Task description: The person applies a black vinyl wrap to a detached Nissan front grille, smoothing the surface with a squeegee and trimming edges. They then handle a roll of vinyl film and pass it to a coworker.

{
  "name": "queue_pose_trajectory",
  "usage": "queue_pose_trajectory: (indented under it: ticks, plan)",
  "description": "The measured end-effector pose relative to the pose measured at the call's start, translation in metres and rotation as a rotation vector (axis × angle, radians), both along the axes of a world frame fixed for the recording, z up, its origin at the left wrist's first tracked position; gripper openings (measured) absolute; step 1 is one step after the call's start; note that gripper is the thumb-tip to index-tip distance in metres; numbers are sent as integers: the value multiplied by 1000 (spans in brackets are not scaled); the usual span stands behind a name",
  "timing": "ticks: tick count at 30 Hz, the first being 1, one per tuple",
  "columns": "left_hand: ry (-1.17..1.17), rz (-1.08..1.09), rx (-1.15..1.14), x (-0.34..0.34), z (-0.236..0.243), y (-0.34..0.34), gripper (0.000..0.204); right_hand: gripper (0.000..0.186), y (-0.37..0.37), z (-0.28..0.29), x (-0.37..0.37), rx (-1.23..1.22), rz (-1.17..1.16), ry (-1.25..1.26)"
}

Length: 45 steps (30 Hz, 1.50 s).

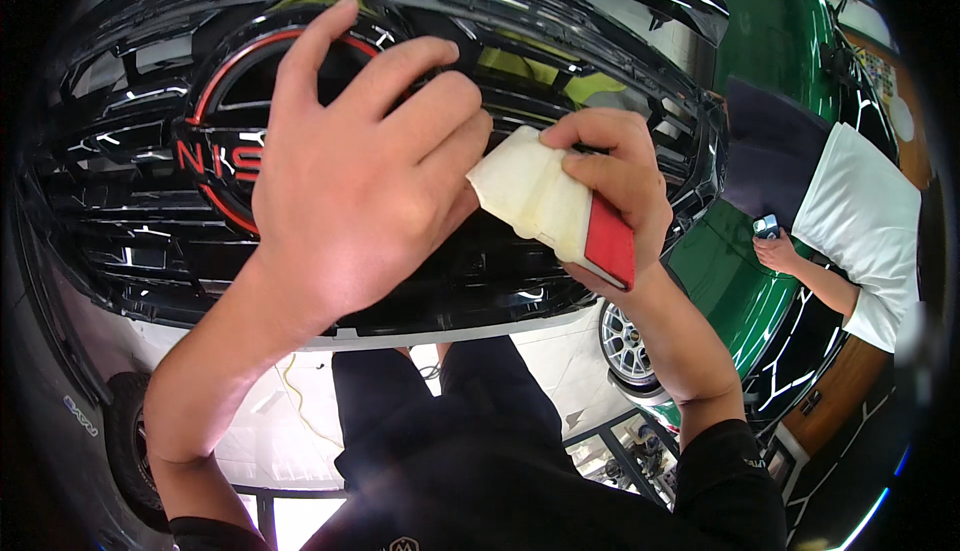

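My right hand (625, 176) grips a squeegee by its right end, thumb and fingers closed over it. The squeegee (612, 241) has a red body, and a worn cream cloth cover (530, 186) wraps most of it. My left hand (370, 171) is beside the cover's left corner, back of the hand toward me. Its outermost finger stretches up, while the fingers nearest the squeegee curl in; their tips and the thumb are hidden. Behind both hands stands a glossy black car grille (560, 81). A round emblem with a red rim (205, 111) is partly covered by my left hand.
At the right, a person in a white shirt (865, 226) holds a phone (765, 228) beside a green car (715, 281). A dark vehicle (60, 381) stands at the left. A yellow cord (295, 391) lies on the pale floor, and a metal frame (625, 461) is at the lower right.
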<state>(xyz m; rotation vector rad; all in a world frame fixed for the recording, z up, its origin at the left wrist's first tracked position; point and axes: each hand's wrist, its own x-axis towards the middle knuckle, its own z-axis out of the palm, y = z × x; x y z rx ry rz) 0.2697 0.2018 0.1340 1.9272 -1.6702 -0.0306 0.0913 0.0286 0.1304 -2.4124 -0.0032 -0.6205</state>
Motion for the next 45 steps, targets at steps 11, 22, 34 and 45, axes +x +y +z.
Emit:
queue_pose_trajectory:
  ticks: [11, 22, 34, 45]
  plan:
    - [113, 2, 38, 22, 7, -7, 49, 64, -1, -4, 27, 36, 6, 0]
    - [108, -32, 82, 29, 11, -22, 51, 60, -12, -8, 32, 133, -52, -17]
    - [86, -14, 49, 34, 9, -31, 48, 63, -22, 6, 35, 77, -74, 80]
    - [78, 39, -17, 30, 3, -35, 33, 59, -30, 4, 38, 70, -20, 75]
